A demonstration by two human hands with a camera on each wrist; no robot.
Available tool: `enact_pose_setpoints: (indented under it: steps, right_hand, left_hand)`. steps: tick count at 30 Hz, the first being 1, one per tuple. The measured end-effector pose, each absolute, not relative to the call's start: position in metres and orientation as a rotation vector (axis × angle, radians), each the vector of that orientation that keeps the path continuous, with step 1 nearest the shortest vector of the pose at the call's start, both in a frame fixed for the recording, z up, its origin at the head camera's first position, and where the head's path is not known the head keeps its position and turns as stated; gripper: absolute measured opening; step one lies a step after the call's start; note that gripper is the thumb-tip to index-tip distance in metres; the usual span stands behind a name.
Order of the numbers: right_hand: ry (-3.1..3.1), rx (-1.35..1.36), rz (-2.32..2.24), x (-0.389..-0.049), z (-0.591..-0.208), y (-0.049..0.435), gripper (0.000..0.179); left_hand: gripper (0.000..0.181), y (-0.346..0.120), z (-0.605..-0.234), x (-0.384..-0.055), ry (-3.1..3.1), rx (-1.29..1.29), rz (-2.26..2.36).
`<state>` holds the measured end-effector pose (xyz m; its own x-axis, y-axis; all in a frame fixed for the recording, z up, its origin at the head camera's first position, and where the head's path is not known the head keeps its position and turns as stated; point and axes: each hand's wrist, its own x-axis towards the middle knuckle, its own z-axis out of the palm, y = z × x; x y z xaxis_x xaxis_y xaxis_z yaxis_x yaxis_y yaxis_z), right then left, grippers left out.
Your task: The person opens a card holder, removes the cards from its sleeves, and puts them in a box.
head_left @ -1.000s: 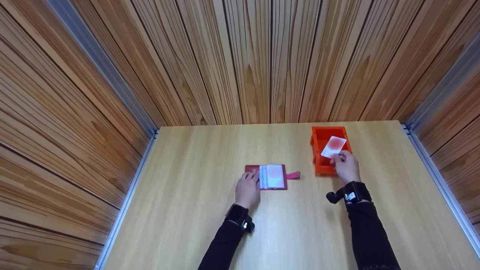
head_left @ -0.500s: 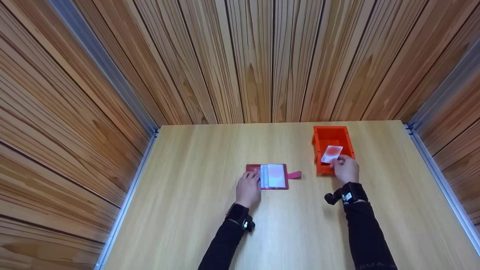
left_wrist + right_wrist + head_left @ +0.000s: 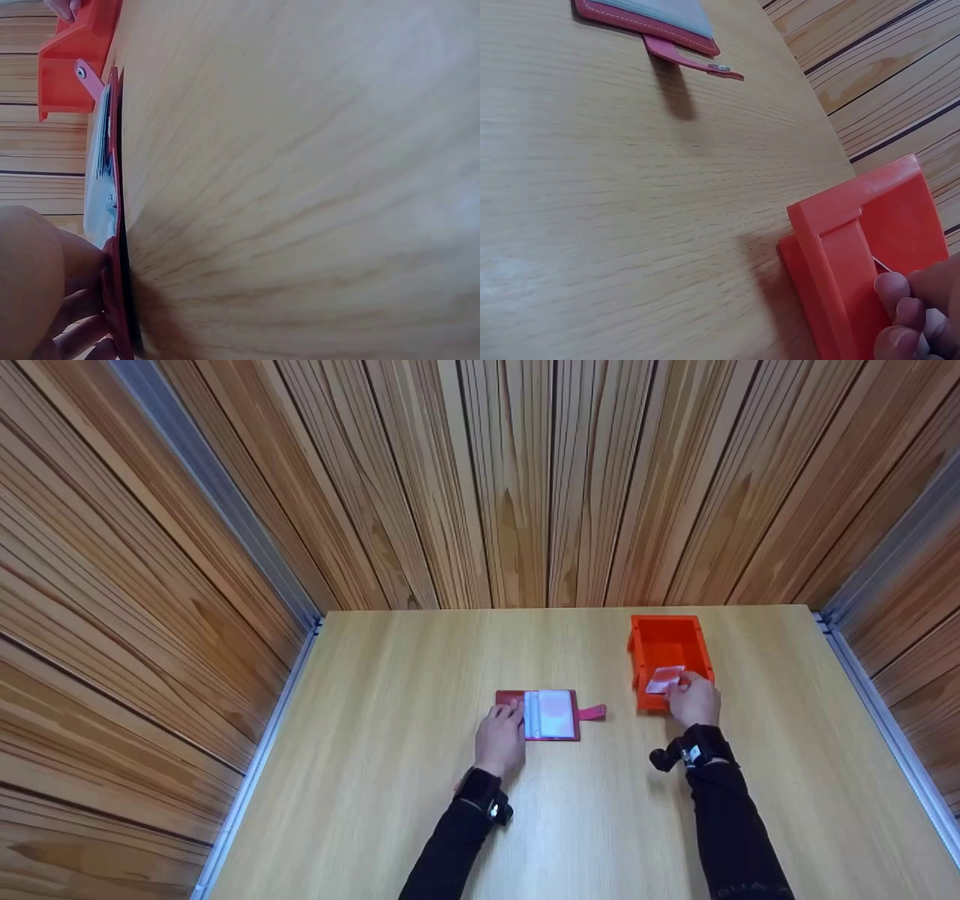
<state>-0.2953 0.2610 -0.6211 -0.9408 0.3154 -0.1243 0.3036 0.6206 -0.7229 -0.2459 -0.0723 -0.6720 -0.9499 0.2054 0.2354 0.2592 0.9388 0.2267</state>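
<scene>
Head view: one orange bin (image 3: 670,643); inside it, one tilted pink-and-white card (image 3: 662,681), pinched by the right hand (image 3: 694,702). Left of the bin, one open red holder (image 3: 553,715); the left hand (image 3: 500,740) presses it, ungripped.

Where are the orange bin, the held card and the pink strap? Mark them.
Orange bin (image 3: 667,649): head view, bare interior.
Held card (image 3: 661,682): head view, visible face.
Pink strap (image 3: 592,712): head view, mid-length.
</scene>
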Motion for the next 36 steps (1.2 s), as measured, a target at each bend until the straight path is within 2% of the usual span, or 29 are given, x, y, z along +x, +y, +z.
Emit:
enact_pose_setpoints:
  steps: [13,25,36]
  right_hand:
    - [-2.787,-0.552,1.088,-0.2987,-0.6208,0.2543,0.039]
    - [-2.852,-0.720,1.133,-0.3016,-0.6173,0.2523,0.045]
    - [-2.896,-0.713,1.073,-0.3019,-0.6209,0.2511,0.039]
  left_hand:
    - [0.040,-0.0700,-0.6719,-0.2455,-2.907,-0.337,-0.420]
    - [0.040,-0.0671,-0.6734,-0.2445,-2.926,-0.324,-0.474]
    - [0.038,-0.0682,-0.6794,-0.2443,-2.836,-0.374,-0.416]
